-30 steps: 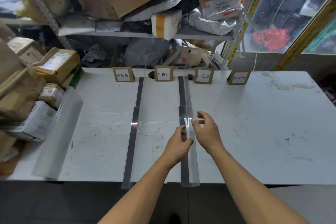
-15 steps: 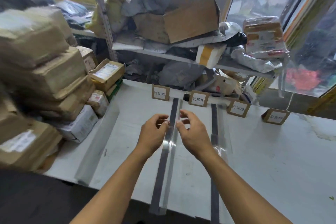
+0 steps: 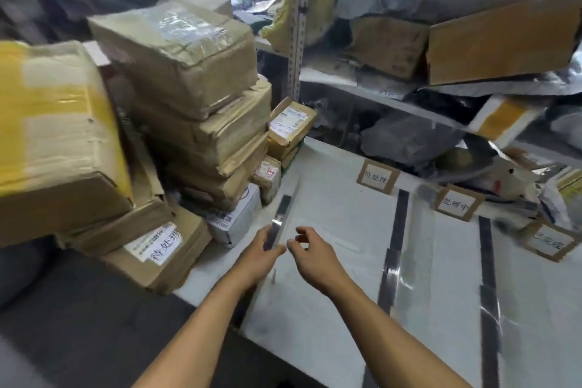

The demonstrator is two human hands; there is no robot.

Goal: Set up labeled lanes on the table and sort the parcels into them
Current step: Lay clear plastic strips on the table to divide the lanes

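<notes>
Clear divider strip handled at left edge of white table.

A long transparent plastic strip (image 3: 281, 217) is grasped by the left hand (image 3: 263, 257), centre of frame; the right hand (image 3: 310, 253) is held just beside it, fingers curled, grip not discernible through blur. Brown cardboard parcels (image 3: 189, 79) are stacked at upper left on the white table (image 3: 330, 309). Two strips (image 3: 396, 239) lie at right, below brown-framed label cards (image 3: 376, 176).

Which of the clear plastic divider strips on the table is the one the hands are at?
The leftmost clear plastic divider strip, beside the stacked cardboard parcels. The left hand holds it; the other two lie untouched further right.
</notes>
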